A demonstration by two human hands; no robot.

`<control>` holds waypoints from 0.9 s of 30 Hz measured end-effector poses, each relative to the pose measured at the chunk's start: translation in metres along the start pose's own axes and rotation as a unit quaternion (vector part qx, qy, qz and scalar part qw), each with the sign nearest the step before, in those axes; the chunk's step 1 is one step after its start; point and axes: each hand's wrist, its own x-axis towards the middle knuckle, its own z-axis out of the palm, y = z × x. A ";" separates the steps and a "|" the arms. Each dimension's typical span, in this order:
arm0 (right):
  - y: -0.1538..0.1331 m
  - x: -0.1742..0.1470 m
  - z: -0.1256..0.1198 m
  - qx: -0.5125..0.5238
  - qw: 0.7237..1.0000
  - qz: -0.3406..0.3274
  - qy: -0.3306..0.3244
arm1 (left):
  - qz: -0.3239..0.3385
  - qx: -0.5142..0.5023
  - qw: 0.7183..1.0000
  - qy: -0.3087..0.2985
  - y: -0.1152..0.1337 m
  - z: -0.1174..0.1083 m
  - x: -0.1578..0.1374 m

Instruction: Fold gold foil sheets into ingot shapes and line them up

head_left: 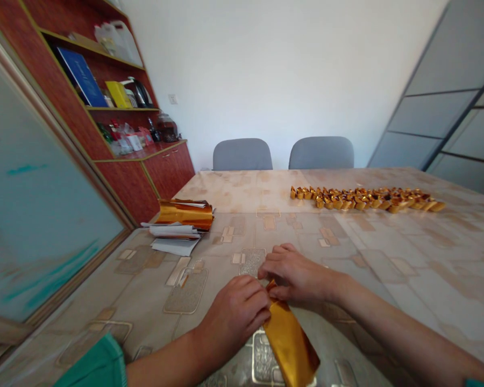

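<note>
A folded strip of gold foil paper (291,341) lies slantwise on the table near its front edge, its lower end pointing toward me. My left hand (237,305) is closed on the strip's upper left side, fingers curled over it. At the strip's top end, my right hand (292,272) pinches the paper between thumb and bent fingers. The two hands almost touch, and they hide part of the fold at the top.
The table (234,258) wears a patterned cover. A stack of gold and white paper sheets (185,215) lies at the left. Rows of small folded gold foil pieces (363,199) stand at the far right. Two grey chairs (242,154) are behind the table, and a red shelf cabinet (125,177) is at the left.
</note>
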 end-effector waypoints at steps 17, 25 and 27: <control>0.008 -0.038 0.003 0.418 0.888 0.172 0.079 | -0.219 -0.217 0.951 -0.006 0.009 -0.008 0.013; 0.010 -0.049 -0.030 0.256 0.918 0.184 0.239 | -0.253 -0.263 0.931 0.004 0.010 -0.013 0.022; -0.007 -0.044 -0.028 0.189 0.943 0.126 0.245 | -0.224 -0.210 0.951 0.017 0.011 -0.013 0.026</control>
